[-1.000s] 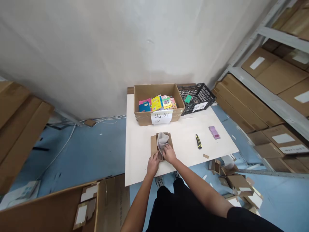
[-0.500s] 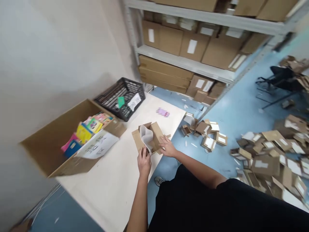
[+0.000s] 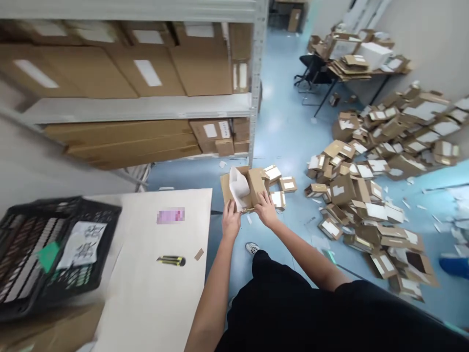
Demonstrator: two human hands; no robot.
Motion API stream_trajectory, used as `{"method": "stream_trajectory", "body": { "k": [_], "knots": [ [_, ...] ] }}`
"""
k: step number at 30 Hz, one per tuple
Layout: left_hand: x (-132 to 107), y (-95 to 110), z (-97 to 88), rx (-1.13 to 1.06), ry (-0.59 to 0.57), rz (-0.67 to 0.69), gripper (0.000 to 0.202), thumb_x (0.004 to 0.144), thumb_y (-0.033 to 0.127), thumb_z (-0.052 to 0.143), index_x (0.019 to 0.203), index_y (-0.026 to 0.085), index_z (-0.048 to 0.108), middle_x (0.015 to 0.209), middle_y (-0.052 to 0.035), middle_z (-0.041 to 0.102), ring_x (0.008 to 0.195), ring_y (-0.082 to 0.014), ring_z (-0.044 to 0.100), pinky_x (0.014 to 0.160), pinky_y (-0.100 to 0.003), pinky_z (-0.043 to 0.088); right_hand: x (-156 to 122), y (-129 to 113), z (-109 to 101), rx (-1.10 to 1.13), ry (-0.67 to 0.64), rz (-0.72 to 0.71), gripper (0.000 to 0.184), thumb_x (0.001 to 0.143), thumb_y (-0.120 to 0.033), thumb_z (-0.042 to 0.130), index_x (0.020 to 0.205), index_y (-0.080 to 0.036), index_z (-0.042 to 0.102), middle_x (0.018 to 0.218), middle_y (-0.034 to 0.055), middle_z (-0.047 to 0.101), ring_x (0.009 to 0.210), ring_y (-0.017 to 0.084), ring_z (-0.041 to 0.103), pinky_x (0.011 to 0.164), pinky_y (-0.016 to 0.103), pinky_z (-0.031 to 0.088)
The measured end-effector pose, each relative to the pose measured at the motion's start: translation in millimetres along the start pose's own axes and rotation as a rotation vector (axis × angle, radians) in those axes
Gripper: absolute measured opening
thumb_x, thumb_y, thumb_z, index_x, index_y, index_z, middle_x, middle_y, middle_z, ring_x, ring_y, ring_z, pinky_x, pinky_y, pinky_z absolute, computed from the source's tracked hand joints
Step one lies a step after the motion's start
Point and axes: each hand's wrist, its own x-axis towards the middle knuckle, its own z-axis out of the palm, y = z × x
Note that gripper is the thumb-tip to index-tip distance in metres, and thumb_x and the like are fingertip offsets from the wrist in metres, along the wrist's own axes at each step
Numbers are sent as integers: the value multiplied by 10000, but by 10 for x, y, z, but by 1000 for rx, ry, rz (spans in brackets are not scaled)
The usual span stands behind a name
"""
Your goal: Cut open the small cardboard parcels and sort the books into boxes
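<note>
Fingers of both hands are closed on the near edge of a small opened cardboard box (image 3: 245, 189): the left hand (image 3: 230, 224) pinches the lower left corner, the right hand (image 3: 266, 211) grips the lower right flap. It hangs in the air past the white table's (image 3: 161, 274) edge, above the blue floor (image 3: 289, 122). White paper (image 3: 238, 188) sticks out of it. The box looks light and thin, easily crushed, best held by the walls rather than the loose flaps. A heap of discarded boxes (image 3: 370, 195) lies to the right; metal shelving (image 3: 256, 78) stands close ahead, with open floor between.
</note>
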Motion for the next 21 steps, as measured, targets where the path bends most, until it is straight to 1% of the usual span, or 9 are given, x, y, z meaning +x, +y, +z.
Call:
{"method": "stream_trajectory", "body": {
  "k": [2, 3, 5, 7, 10, 12, 15, 18, 21],
  "knots": [
    [453, 240, 210, -27, -56, 78, 265, 943, 175, 599, 1092, 268, 798, 1674, -20, 447, 1603, -328, 286, 1292, -565, 360, 34, 368, -177, -36, 51, 110, 182, 937, -193, 704, 1090, -229, 795, 1723, 93, 344, 1640, 393, 95, 1268, 700, 161],
    [628, 355, 301, -39, -78, 112, 287, 935, 163, 603, 1128, 263, 791, 1692, -24, 420, 1609, -339, 268, 1289, -579, 354, 42, 529, -248, -47, 67, 163, 247, 929, -194, 709, 1163, -228, 781, 1726, 109, 334, 1637, 409, 90, 1259, 715, 161],
    [860, 545, 440, -47, -94, 164, 361, 927, 142, 597, 1228, 252, 764, 1716, -39, 378, 1617, -363, 239, 1278, -617, 345, 52, 796, -341, -54, 94, 256, 386, 923, -202, 703, 1307, -213, 729, 1724, 145, 324, 1632, 433, 94, 1246, 717, 194],
    [942, 657, 519, -35, -80, 192, 424, 929, 132, 577, 1306, 252, 730, 1714, -48, 382, 1618, -366, 235, 1264, -633, 353, 61, 972, -362, -45, 120, 309, 451, 934, -212, 667, 1385, -191, 684, 1716, 163, 333, 1628, 432, 115, 1244, 679, 246],
    [863, 655, 526, -18, -57, 177, 444, 934, 126, 548, 1316, 269, 724, 1692, -36, 421, 1613, -345, 256, 1254, -607, 381, 112, 1038, -278, -9, 135, 287, 475, 937, -198, 612, 1409, -184, 666, 1703, 152, 359, 1621, 413, 160, 1249, 627, 286],
    [739, 557, 460, -14, -39, 132, 448, 933, 123, 544, 1313, 275, 724, 1681, -34, 436, 1609, -336, 266, 1262, -593, 381, 195, 951, -183, 20, 122, 224, 500, 923, -182, 601, 1420, -188, 659, 1700, 145, 364, 1614, 409, 184, 1248, 619, 295],
    [511, 319, 260, 4, 11, 11, 472, 932, 123, 546, 1357, 265, 697, 1683, -46, 431, 1613, -334, 257, 1289, -591, 344, 404, 661, -39, 57, 62, 104, 524, 921, -179, 596, 1442, -183, 644, 1709, 147, 342, 1611, 410, 186, 1243, 612, 307],
    [217, 52, -28, 31, 79, -148, 512, 933, 133, 564, 1422, 256, 652, 1712, -51, 382, 1619, -343, 240, 1303, -590, 315, 664, 235, 101, 93, -16, -40, 531, 935, -184, 582, 1463, -188, 631, 1724, 133, 317, 1616, 397, 174, 1246, 592, 318],
    [-192, -167, -345, 70, 178, -306, 557, 929, 144, 588, 1474, 258, 607, 1733, -60, 341, 1623, -352, 224, 1305, -595, 308, 882, -291, 260, 147, -76, -214, 534, 946, -194, 569, 1476, -205, 623, 1726, 117, 316, 1623, 389, 152, 1253, 597, 313]
  ]
}}
